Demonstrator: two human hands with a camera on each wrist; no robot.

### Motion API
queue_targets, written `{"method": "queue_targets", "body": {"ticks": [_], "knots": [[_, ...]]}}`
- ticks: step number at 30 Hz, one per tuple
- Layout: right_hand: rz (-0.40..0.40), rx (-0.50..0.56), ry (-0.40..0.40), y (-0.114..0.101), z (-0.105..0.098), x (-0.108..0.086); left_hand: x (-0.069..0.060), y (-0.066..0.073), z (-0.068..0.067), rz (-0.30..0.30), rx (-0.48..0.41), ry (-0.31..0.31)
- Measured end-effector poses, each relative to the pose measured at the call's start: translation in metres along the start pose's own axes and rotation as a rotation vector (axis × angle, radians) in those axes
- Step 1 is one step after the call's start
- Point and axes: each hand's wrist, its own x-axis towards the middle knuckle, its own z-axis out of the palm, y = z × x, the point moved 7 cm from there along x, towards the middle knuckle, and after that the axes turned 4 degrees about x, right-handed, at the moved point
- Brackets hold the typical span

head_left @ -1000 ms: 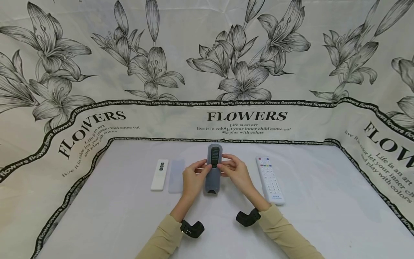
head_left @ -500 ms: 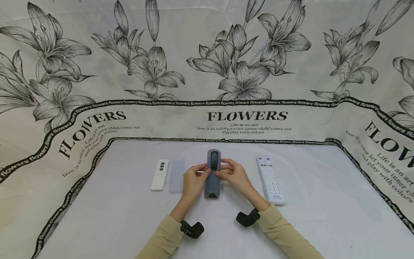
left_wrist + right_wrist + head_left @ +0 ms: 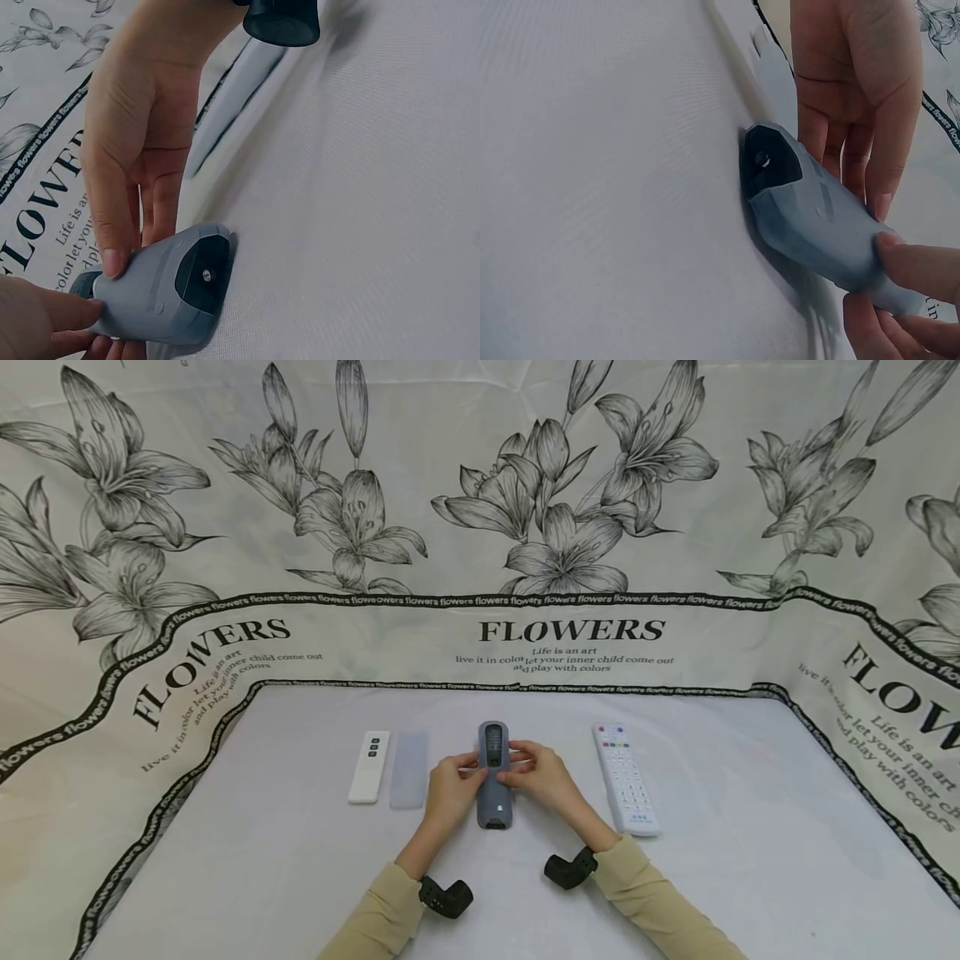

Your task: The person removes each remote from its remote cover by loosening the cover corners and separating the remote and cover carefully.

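Both hands hold a dark remote control (image 3: 494,797) in a translucent grey-blue sleeve, at the middle of the white table. A dark opening with small printed text shows at its far end. The near end has a dark notch with a small round metal spot, seen in both wrist views. My left hand (image 3: 452,791) grips its left side, thumb on top. My right hand (image 3: 547,779) grips the right side, its thumb also on top. In the left wrist view the sleeve (image 3: 154,292) lies low over the cloth; its underside is hidden.
Left of the hands lie a slim white remote (image 3: 369,768) with several dark buttons and a flat translucent sleeve (image 3: 408,770). On the right lies a larger white remote (image 3: 626,779) with many buttons. A flower-printed cloth (image 3: 570,543) hangs behind the table.
The sleeved remote has come down and nearer the person, and both hands have moved with it. Their grip looks much the same.
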Motion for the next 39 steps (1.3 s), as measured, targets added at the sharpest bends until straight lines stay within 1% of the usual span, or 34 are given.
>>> {"method": "queue_targets", "body": {"ticks": [8,13,18,26,33,35,39], "knots": [[0.012,-0.067,0.035,0.005,0.002,0.003,0.001,0.000,0.001,-0.004,0.043,-0.020],[0.028,-0.112,0.038,0.006,0.002,0.003,0.004,-0.002,0.004,-0.012,0.063,-0.051],[0.055,-0.143,0.039,0.008,0.001,0.004,0.006,-0.003,0.008,-0.002,0.093,-0.078],[0.083,-0.137,0.029,0.009,0.002,0.004,0.009,-0.004,0.011,0.010,0.173,-0.113],[0.096,-0.125,0.031,0.007,0.001,0.003,0.007,-0.002,0.009,-0.015,0.232,-0.113],[0.100,-0.128,0.027,0.007,0.001,0.004,0.008,-0.001,0.008,-0.024,0.245,-0.120],[0.119,-0.124,0.021,0.007,-0.001,0.005,0.012,-0.001,0.005,-0.035,0.309,-0.144]]}}
